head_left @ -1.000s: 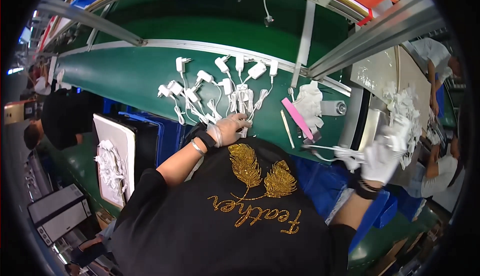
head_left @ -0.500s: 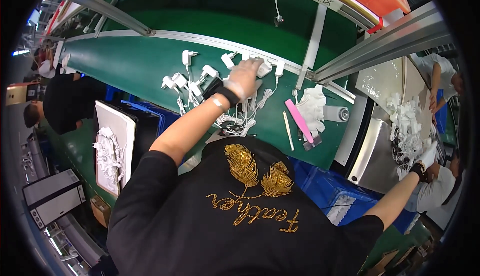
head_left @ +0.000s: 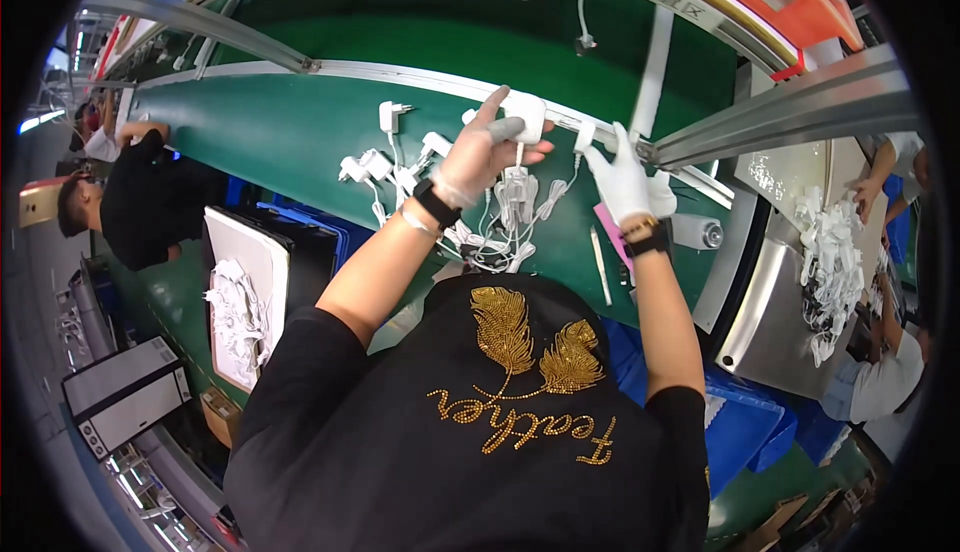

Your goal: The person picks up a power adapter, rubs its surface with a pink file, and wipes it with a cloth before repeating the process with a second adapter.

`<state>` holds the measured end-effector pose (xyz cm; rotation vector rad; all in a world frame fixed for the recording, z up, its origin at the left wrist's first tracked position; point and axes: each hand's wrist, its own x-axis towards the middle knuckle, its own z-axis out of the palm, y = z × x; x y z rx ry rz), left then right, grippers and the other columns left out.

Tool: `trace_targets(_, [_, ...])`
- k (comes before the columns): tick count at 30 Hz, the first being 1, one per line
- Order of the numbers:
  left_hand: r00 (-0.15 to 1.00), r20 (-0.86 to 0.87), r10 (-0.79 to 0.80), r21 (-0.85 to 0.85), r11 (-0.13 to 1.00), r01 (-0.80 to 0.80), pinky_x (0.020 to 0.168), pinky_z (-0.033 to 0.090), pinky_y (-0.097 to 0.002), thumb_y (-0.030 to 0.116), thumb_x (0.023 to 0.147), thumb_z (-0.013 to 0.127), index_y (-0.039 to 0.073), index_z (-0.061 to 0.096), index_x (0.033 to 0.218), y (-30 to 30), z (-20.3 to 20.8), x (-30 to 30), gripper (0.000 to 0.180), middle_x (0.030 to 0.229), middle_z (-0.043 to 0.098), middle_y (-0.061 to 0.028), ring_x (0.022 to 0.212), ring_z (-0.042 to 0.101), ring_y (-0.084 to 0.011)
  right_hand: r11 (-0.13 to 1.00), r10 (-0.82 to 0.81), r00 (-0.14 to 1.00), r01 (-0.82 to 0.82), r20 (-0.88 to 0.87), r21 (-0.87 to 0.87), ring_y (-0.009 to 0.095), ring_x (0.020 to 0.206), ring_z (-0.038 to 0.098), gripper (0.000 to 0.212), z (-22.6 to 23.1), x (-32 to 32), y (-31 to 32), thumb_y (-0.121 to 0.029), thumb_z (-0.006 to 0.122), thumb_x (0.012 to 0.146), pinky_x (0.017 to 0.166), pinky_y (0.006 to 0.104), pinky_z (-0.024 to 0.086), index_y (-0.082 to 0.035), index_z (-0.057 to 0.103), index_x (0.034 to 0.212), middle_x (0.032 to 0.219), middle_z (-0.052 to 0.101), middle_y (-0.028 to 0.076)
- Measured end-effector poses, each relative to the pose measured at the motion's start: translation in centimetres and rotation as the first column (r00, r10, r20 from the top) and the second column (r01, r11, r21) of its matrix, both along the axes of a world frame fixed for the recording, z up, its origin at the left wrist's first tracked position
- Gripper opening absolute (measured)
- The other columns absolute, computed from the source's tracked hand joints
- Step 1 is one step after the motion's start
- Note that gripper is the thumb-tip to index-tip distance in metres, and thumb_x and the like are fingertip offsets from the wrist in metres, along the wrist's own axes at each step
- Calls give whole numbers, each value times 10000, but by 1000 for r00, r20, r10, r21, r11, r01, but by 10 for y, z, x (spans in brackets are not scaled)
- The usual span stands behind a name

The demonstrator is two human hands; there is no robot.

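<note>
My left hand (head_left: 478,160), with pale coverings on some fingers, is closed on a white power adapter (head_left: 526,118), whose cord hangs down toward me. Wearing a white glove, my right hand (head_left: 622,180) has its fingers apart beside another white adapter (head_left: 585,138) near the table's back rail; whether it touches that one cannot be made out. Several more white plug adapters stand left of my left hand, among them one with its prongs showing (head_left: 392,116). Coiled white cords (head_left: 490,244) lie between my forearms on the green table (head_left: 270,122).
A pink strip (head_left: 606,224), a thin pale stick (head_left: 600,264) and a grey cylinder (head_left: 697,232) lie by my right wrist. A metal post (head_left: 780,107) rises at right. Tangled white cords (head_left: 832,262) lie on the right-hand bench. Other people work at both sides.
My right hand has come from the cord pile at far right to the green table. My left hand has lifted and turned, now showing a white adapter in its fingers.
</note>
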<state>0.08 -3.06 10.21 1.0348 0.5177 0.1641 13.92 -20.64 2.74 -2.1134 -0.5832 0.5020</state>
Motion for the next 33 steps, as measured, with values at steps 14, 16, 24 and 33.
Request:
trace_targets(14, [963,253,92,-674,731,107,999,464,-478,309,1014,358,71,252,1436,-29,72,-58,497,1339,441,-298,1178,522,-433,861,190,730,198,-656,469,206,639,635,459,-86,-3,25,-192,588,863,517,303,500,-46,447,1274,796,655,97])
trace_targets(16, [963,245,109,-648,757,79,997,470,-463,338,1010,377,73,236,1456,-28,65,-66,537,1361,423,-296,1192,517,-421,865,168,646,265,-745,425,167,604,604,434,-8,-41,23,-157,557,886,480,272,472,-41,433,1286,823,648,89])
trace_targets(24, [982,187,18,-280,959,36,892,522,-372,51,891,610,104,297,1406,-47,64,-62,605,1250,540,-191,1094,605,-304,680,212,641,445,-737,583,155,803,605,507,115,-101,-31,-161,571,912,676,277,529,-21,379,1360,1045,579,100])
trace_targets(33, [991,130,19,-38,999,-14,857,526,-332,-70,812,637,88,318,1396,-64,61,-64,684,1157,599,-147,1025,628,-237,787,201,691,307,-694,534,183,961,613,726,128,-105,-51,53,607,824,751,288,546,-1,237,1446,1159,537,110])
